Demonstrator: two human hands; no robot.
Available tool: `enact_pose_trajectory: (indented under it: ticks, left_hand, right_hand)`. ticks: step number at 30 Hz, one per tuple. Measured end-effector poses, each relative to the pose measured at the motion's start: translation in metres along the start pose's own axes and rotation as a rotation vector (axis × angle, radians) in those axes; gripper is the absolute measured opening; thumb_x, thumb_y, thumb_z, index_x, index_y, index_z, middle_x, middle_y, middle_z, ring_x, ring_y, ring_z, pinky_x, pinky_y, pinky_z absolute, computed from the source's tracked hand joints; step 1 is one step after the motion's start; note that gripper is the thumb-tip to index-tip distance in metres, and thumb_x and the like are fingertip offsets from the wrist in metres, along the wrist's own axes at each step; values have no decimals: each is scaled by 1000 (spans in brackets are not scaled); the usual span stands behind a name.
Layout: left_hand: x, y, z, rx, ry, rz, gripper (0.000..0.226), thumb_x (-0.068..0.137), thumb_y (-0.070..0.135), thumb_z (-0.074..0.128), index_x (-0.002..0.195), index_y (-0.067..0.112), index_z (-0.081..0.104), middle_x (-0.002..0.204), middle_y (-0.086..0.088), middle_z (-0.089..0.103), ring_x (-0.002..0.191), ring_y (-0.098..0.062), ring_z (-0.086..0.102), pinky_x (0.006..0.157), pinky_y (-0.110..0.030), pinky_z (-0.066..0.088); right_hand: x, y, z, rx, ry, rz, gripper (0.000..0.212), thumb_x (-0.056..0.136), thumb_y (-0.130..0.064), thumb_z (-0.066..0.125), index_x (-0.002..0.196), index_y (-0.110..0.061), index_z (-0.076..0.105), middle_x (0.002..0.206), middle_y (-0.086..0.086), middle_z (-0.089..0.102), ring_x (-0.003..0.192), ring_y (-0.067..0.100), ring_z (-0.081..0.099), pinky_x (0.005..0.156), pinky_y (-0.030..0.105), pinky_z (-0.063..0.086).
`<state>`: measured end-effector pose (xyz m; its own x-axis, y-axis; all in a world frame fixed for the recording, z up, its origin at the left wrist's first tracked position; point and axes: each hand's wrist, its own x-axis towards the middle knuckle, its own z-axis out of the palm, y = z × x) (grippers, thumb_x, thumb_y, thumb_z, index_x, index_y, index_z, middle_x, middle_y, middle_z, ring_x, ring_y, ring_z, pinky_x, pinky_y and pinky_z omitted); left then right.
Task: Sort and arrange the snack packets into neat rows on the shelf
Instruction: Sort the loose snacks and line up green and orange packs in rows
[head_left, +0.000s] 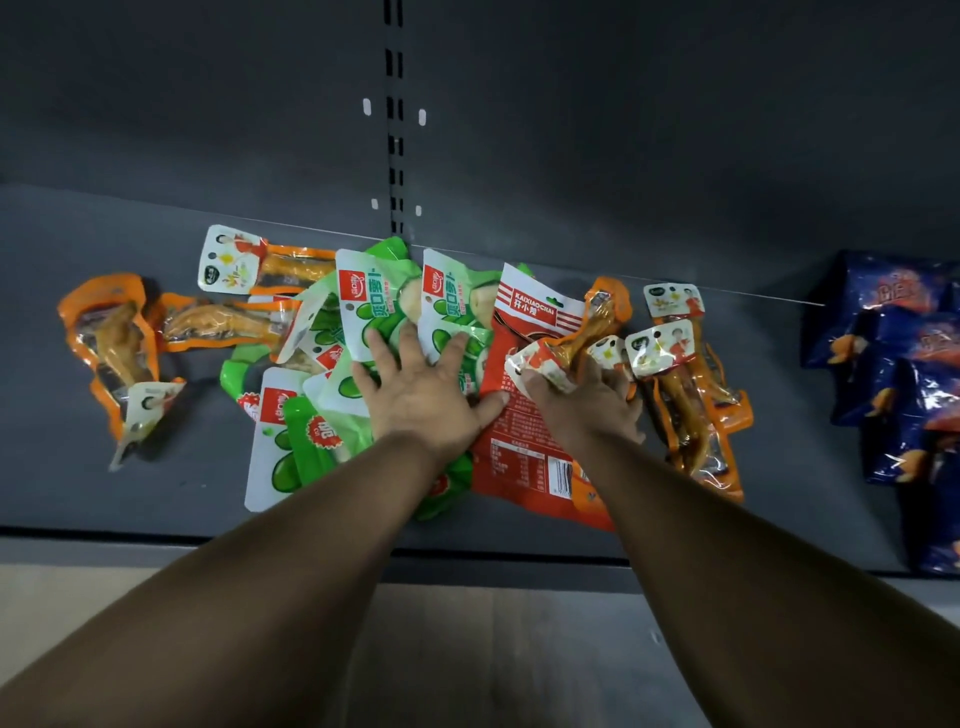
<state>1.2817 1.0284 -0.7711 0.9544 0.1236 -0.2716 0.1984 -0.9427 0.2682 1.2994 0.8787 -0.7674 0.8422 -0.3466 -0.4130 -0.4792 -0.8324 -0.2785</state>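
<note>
A jumbled pile of snack packets lies on the dark grey shelf (78, 499). Green-and-white packets (363, 306) fill the middle. My left hand (423, 389) presses flat on them with fingers spread. A red packet (524, 441) lies just right of centre. My right hand (587, 400) grips the white end of an orange packet (550, 358) above the red one. More orange packets lie at the far left (111, 348), at the back left (249, 265) and to the right (685, 395).
Blue snack bags (893, 364) are stacked at the right end of the shelf. The grey back panel has a slotted upright (395, 130) at its centre. The shelf's front edge (311, 545) runs below the pile, with pale floor beneath.
</note>
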Motion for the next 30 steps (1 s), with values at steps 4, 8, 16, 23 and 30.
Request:
enact_pose_trajectory:
  ticks: [4,8,16,23,30]
  left_hand:
    - [0,-16,-4,16,-8,2,86,79,79,36,149,41,5,159,-13,-6,143,-43,-12,113,-59,1]
    - [-1,-38,-10,25,5,-7,86,79,79,36,149,41,5,159,-13,-4,143,-42,-11,113,-58,2]
    - [2,-98,-26,62,32,-45,87,77,82,35,149,43,6,159,-13,1,144,-40,-7,114,-58,7]
    - [-2,-151,-40,81,59,-102,87,76,82,35,149,44,8,158,-14,5,145,-38,-4,116,-56,9]
    - [-5,-170,-46,111,58,-129,87,75,82,34,149,45,6,158,-14,4,145,-37,-4,116,-54,7]
  right_hand:
    - [-7,-11,9,17,2,-10,85,84,-71,43,151,-30,12,160,5,2,145,38,1,112,59,13]
    - [-18,-29,20,9,-4,-20,85,84,-70,43,151,-28,11,159,7,2,145,39,1,113,57,12]
    - [-43,-80,48,-9,-17,-74,83,87,-67,40,152,-25,12,159,10,1,144,42,0,117,51,8]
    - [-67,-125,71,-40,-60,-140,82,88,-67,37,152,-23,11,159,15,-1,143,44,-2,116,51,5]
    - [-76,-141,77,-76,-125,-153,84,89,-68,33,153,-23,3,159,15,-7,143,47,-5,116,53,3]
